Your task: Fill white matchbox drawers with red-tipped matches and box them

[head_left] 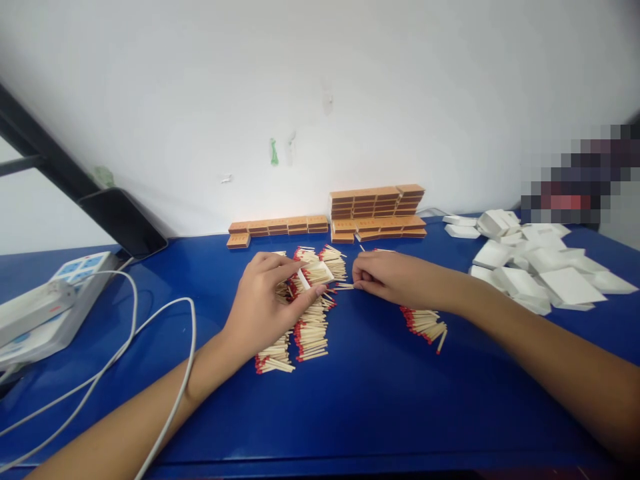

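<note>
My left hand [265,293] grips a small white matchbox tray [327,270] between thumb and fingers. Matches lie inside the tray, which is over rows of loose red-tipped matches [313,330] on the blue table. To the right of the tray, my right hand [383,272] is closed, its fingers curled together. A few matches [345,286] point left from its fingertips; how many it pinches is hidden. Under the right forearm another small pile of matches [425,323] fans out.
Finished-looking orange matchboxes [375,207] stand stacked against the wall, with a lower row [280,227] to their left. White empty trays [540,263] are heaped at the right. On the left, a power strip [65,300] and a white cable [193,327] cross near my left forearm.
</note>
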`<action>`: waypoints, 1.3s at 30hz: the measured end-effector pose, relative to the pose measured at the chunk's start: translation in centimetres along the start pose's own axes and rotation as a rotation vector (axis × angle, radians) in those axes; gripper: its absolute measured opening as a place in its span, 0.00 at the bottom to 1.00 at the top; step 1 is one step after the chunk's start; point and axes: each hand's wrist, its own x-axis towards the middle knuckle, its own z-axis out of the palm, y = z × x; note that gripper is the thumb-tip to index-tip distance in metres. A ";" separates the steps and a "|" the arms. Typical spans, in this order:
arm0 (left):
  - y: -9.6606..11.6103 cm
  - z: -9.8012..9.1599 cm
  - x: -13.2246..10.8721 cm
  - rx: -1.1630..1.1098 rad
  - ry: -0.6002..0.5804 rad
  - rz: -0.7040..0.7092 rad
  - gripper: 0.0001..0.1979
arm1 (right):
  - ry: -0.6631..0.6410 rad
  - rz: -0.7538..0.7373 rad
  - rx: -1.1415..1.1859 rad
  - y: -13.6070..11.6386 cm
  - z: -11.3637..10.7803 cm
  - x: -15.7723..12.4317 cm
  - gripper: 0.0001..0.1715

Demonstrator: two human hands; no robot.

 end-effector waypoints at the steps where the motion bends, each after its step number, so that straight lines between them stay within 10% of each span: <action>1: 0.0 0.0 0.0 0.001 0.000 -0.001 0.16 | 0.004 0.004 -0.004 -0.2 -0.2 0.0 0.07; 29: 0.7 -0.2 -0.1 -0.071 -0.092 0.018 0.18 | 0.436 -0.157 0.046 -3.9 -0.8 -0.5 0.09; 39: 0.4 -0.5 0.2 0.012 -0.010 -0.074 0.15 | 0.182 -0.021 0.034 -0.9 0.9 0.9 0.05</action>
